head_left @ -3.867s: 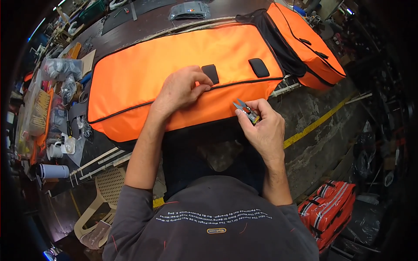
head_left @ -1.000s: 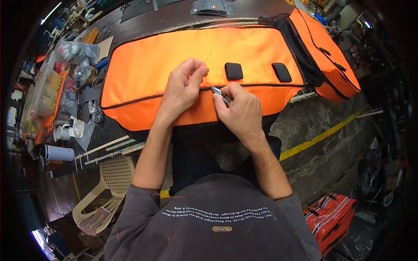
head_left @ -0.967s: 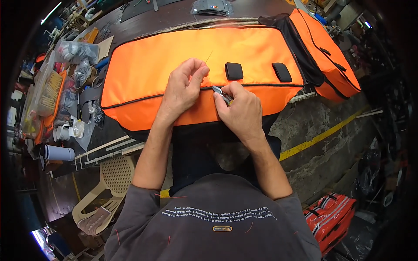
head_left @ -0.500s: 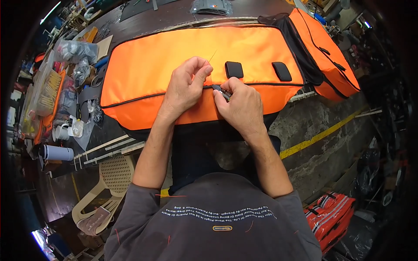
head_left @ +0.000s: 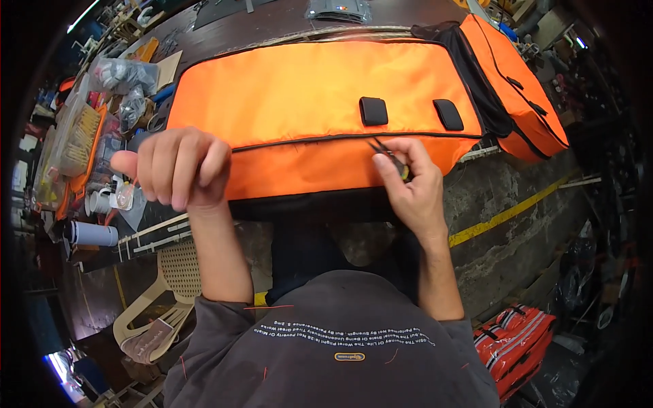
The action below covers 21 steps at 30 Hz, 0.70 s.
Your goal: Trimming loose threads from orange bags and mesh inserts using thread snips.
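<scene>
A large orange fabric bag [head_left: 286, 88] with black piping lies on the table in front of me. Two black fabric loops stand up from its top, one loop [head_left: 373, 111] near the middle and the other [head_left: 448, 115] further right. My right hand [head_left: 416, 190] grips small dark thread snips [head_left: 378, 147], their pointed tips just over the piped front edge. Raised above the bag's front left corner is my left hand [head_left: 178, 168], its fingers curled in and one digit sticking out to the left. Whatever it may hold is hidden.
Another orange and black bag [head_left: 513, 88] adjoins at the right. Plastic tubs [head_left: 81, 136], a white mug [head_left: 100, 202] and a white cylinder [head_left: 94, 234] crowd the left end. A beige plastic chair [head_left: 178, 272] stands at lower left, red bags [head_left: 513, 347] at lower right.
My left hand has left the seam, where it pinched a thread, and swung left and up. The right hand has drawn back slightly to the right with the thread snips.
</scene>
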Available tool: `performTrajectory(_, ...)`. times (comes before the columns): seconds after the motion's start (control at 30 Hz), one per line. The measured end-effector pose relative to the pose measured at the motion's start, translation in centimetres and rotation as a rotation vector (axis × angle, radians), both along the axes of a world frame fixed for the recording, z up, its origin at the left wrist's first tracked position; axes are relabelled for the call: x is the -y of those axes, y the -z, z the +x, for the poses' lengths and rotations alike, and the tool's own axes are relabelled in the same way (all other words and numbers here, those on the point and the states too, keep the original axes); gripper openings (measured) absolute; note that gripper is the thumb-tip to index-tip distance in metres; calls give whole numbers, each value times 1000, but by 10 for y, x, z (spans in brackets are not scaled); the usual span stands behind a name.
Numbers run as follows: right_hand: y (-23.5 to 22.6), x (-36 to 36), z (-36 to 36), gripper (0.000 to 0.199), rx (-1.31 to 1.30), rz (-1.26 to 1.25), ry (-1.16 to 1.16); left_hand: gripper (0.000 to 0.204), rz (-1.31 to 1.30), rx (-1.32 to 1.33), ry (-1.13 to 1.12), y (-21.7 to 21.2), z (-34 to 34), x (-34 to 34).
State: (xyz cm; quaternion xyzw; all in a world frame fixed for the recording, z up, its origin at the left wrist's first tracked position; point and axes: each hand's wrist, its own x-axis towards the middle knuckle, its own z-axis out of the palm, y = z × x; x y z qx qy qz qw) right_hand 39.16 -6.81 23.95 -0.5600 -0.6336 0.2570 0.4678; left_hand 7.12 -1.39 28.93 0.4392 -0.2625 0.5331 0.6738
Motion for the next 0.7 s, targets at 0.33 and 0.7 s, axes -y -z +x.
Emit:
performTrajectory(0.33,4,-4,-20,23,109,42,-40,16,251,-1571,-1378,55,5,-15)
performTrajectory(0.7,11,-33,-75,20,204,36,-146,10,519,-1640,-1298,52,3,-25)
